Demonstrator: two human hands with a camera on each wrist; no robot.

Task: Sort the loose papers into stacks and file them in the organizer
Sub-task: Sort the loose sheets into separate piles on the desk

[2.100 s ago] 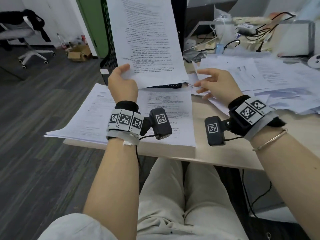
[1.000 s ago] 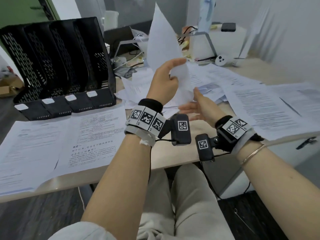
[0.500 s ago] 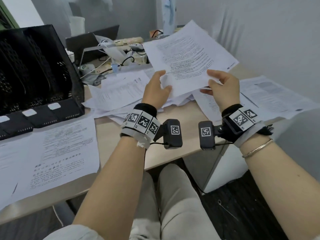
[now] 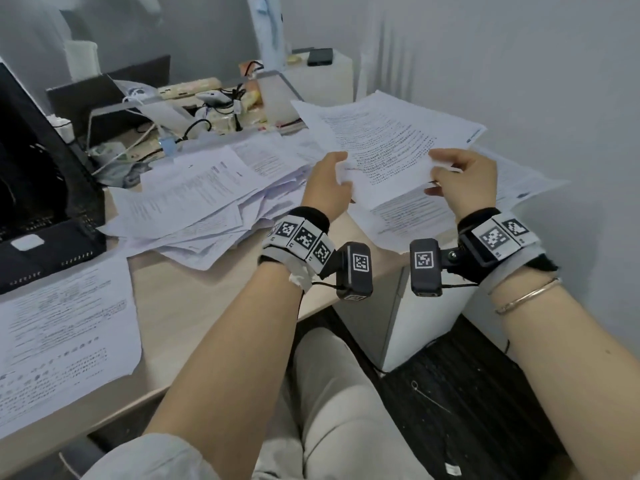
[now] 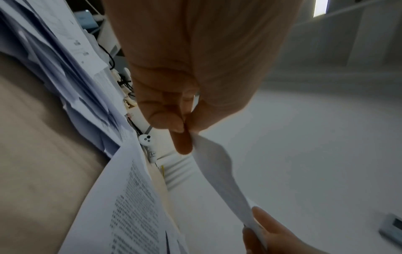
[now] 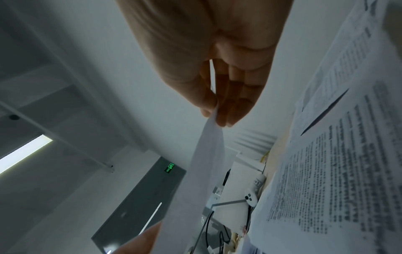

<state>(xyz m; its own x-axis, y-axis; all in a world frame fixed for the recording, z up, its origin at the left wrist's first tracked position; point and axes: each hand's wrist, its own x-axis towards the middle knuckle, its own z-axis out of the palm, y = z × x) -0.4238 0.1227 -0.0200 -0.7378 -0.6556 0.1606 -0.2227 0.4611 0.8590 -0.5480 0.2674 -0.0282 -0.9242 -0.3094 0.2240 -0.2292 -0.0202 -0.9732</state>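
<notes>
A printed sheet point(image 4: 384, 147) is held in the air above the desk's right end, text side up. My left hand point(image 4: 329, 188) pinches its near left corner between thumb and fingers point(image 5: 185, 130). My right hand point(image 4: 464, 178) pinches the near right corner point(image 6: 214, 111). The same sheet point(image 5: 219, 178) shows edge-on in the left wrist view, and the sheet point(image 6: 204, 163) hangs edge-on in the right wrist view. A loose heap of papers point(image 4: 207, 199) covers the middle of the desk. The black mesh organizer point(image 4: 38, 188) stands at the far left, partly cut off.
A printed page point(image 4: 65, 334) lies at the desk's near left edge, and more pages point(image 4: 412, 213) lie under my hands. Cables, a power strip and a laptop point(image 4: 114, 95) crowd the back. A white wall point(image 4: 519, 64) is close on the right.
The view swung right, off the organizer. The sheet went from upright in my left hand to nearly flat, and my right hand took hold of its right corner.
</notes>
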